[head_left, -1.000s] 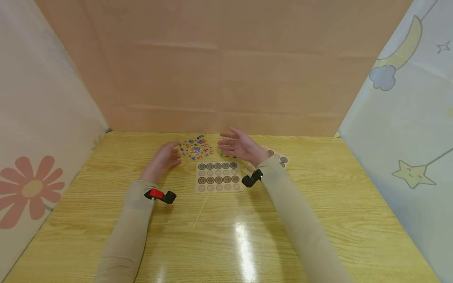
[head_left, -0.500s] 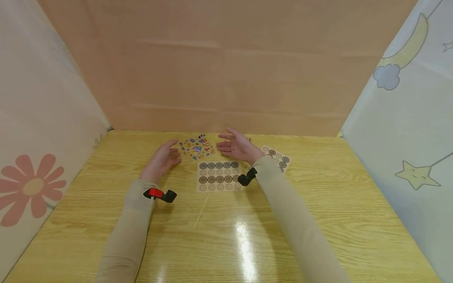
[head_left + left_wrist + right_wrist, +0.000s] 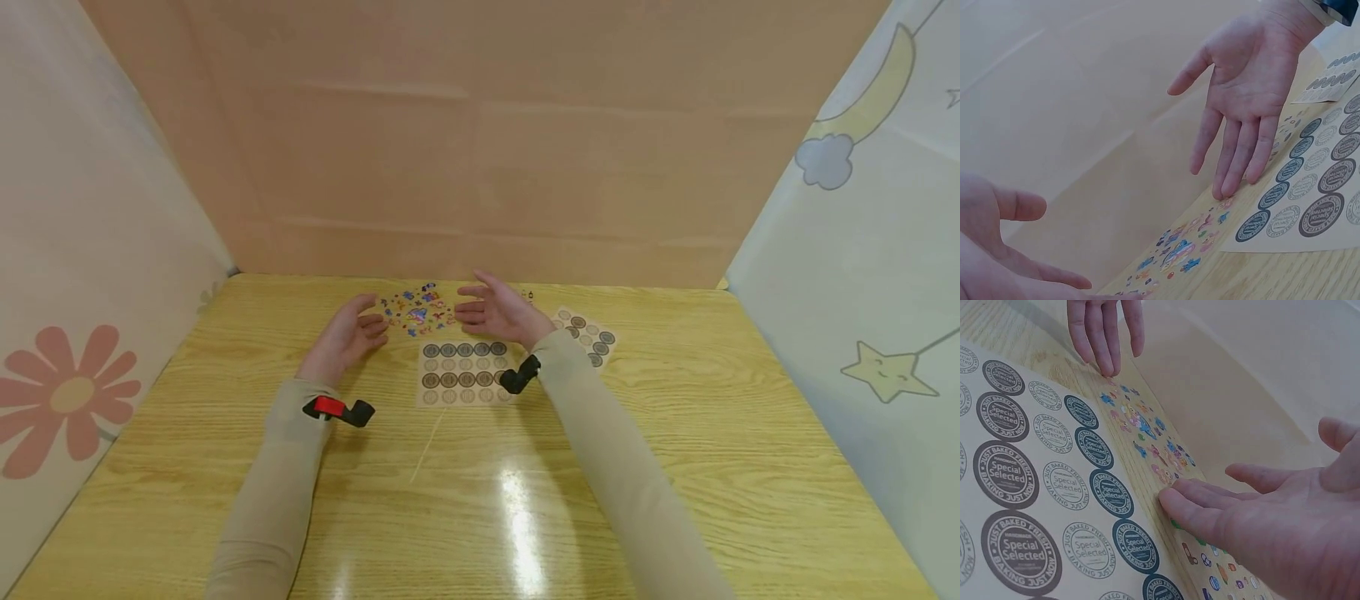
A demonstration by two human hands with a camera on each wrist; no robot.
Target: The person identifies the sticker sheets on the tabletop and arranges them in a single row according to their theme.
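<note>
My left hand (image 3: 347, 340) is held sideways with relaxed fingers, at the left edge of a clear sheet of colourful sea-animal stickers (image 3: 417, 316). On that sheet's other side, my right hand (image 3: 504, 315) has its fingers extended and holds nothing. Beneath the right hand lies another sheet of small colourful stickers (image 3: 1215, 575), mostly hidden in the head view. In front of both hands lies a sheet of round "Special Selected" stickers (image 3: 467, 372). A similar tilted sheet of round stickers (image 3: 592, 333) is partly hidden by the right wrist. Whether the fingertips touch the sheets I cannot tell.
A pale wooden table (image 3: 450, 517) carries the sheets. An orange-brown backdrop (image 3: 480, 183) rises along its far edge. Printed panels stand at both sides, with a flower (image 3: 71, 396) at left and a star (image 3: 888, 372) at right.
My right hand has shifted slightly left, uncovering a few small stickers and more of the tilted sheet to its right. The left hand is nearly still, and the sheets stay in place.
</note>
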